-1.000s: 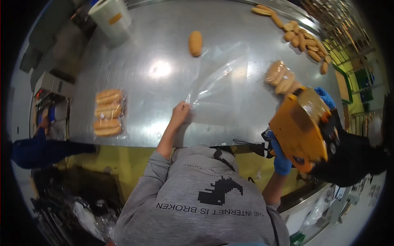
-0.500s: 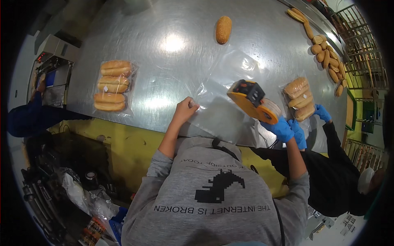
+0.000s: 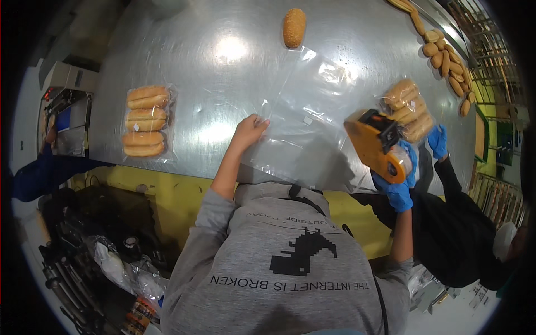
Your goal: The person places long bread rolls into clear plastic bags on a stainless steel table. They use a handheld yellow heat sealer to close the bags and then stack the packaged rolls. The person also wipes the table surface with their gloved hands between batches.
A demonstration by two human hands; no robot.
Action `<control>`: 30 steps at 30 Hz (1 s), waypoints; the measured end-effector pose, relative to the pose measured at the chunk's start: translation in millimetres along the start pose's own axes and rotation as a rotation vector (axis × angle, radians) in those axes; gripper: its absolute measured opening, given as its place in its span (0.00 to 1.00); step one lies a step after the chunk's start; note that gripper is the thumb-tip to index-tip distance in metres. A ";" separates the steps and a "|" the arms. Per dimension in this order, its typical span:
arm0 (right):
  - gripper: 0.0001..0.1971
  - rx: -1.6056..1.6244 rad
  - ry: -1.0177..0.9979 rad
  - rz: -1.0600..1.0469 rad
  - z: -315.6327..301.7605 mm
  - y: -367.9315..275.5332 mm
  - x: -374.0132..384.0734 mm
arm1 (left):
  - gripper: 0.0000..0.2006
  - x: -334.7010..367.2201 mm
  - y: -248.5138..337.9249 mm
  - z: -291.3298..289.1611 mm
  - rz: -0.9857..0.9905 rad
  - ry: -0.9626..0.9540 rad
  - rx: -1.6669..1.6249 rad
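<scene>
My bare left hand (image 3: 250, 132) pinches the left edge of a flat clear plastic bag (image 3: 290, 148) on the steel table. A small white label (image 3: 307, 120) sits on the bag's upper middle. My right hand (image 3: 394, 191), in a blue glove, grips a yellow and black label gun (image 3: 375, 146) by its rear, held over the table to the right of the bag. Another clear bag (image 3: 321, 75) lies just beyond the first. Past the label gun is a bagged pack of bread rolls (image 3: 409, 110) with a small white label.
Another bagged pack of rolls (image 3: 146, 121) lies at left. A seeded loaf (image 3: 294, 28) rests at the far middle, and several loose rolls (image 3: 446, 64) line the far right. A co-worker's blue-gloved hand (image 3: 438, 142) is beside the right pack. A second person's sleeve (image 3: 36, 176) shows at far left.
The label gun in my right hand has moved right, off the bag. A white label now shows on the bag where the gun was near. My left hand still holds the bag's edge.
</scene>
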State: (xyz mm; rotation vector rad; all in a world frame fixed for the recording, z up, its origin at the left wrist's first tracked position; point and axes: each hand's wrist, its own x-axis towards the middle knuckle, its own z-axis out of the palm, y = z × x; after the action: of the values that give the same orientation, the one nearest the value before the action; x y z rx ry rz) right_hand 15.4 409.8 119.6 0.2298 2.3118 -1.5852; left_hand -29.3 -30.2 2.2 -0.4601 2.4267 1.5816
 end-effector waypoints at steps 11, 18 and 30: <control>0.14 0.225 0.179 0.067 35.6 -36.2 -25.0 | 0.16 17.2 48.8 -36.9 0.184 0.684 0.702; 0.14 0.277 0.152 0.000 47.6 -40.1 -13.5 | 0.14 9.7 43.3 39.2 0.164 0.218 0.452; 0.14 0.291 0.194 0.008 54.5 -52.3 -18.3 | 0.20 44.0 38.6 -1.0 0.322 0.429 0.457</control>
State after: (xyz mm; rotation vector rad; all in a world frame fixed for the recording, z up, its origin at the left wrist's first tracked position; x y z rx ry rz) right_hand 25.7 340.8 154.0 0.4801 2.2018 -1.9710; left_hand -84.5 -22.9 20.6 -0.3622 3.2096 1.0354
